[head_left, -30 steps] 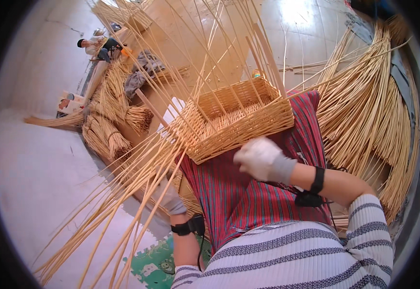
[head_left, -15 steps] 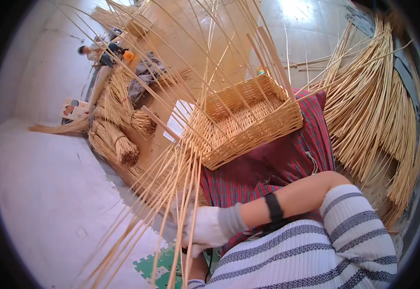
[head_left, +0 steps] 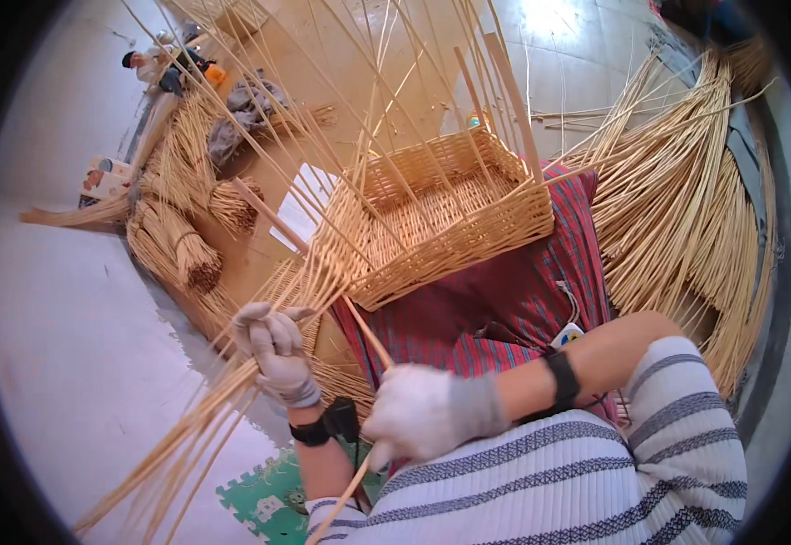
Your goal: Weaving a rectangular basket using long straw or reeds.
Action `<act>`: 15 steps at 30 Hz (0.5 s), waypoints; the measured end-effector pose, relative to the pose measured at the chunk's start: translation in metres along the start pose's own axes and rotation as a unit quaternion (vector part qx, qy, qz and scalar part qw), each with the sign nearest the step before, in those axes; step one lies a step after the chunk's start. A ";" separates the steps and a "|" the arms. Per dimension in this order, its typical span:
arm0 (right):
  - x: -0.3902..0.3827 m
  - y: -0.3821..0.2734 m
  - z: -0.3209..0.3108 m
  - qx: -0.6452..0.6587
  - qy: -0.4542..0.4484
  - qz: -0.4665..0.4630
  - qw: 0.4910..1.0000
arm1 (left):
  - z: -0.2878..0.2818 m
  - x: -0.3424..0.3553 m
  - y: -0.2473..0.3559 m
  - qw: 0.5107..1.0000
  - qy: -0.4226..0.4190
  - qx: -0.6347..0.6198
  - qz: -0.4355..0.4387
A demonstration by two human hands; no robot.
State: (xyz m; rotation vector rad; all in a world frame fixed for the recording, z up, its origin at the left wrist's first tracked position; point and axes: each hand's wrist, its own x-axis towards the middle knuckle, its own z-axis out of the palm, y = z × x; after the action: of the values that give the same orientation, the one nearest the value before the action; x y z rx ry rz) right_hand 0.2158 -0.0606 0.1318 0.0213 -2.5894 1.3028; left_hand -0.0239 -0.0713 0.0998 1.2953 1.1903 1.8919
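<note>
A rectangular wicker basket (head_left: 473,245) rests on the striped red cloth over my lap, with long rods standing up from its walls. My left hand (head_left: 277,354), in a pale work glove, is closed around a bundle of wicker strands (head_left: 177,445) beyond the basket's near left corner. The bundle trails down to the lower left. My gloved right hand (head_left: 423,413), slightly blurred, grips a single wicker rod (head_left: 368,331). This rod runs from the same corner through the fist and out toward the lower edge.
A large spread of loose wicker rods (head_left: 677,227) lies at right. Tied wicker bundles (head_left: 187,259) are on the floor at left, near a white paper sheet (head_left: 305,204). Another person (head_left: 164,68) sits at the far left. A green foam mat (head_left: 268,495) is below.
My hands were close together below the corner. My left hand has come up into view with the strands gathered to the left; my right hand now holds one rod apart from them.
</note>
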 end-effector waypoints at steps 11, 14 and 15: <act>-0.079 0.209 -0.043 0.465 0.487 0.150 0.724 | 0.029 -0.048 -0.035 0.987 0.101 0.085 0.092; -0.090 0.198 -0.049 0.328 0.471 0.257 0.777 | 0.041 -0.077 -0.070 0.956 0.112 0.263 -0.070; -0.091 0.194 -0.051 0.315 0.448 0.262 0.795 | 0.039 -0.076 -0.089 0.956 0.106 0.260 -0.086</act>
State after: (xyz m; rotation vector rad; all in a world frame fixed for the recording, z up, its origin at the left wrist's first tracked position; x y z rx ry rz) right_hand 0.2913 0.0885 -0.0124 -0.9935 -1.3111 1.7123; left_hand 0.0379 -0.0790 -0.0064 1.2053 1.9431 1.6792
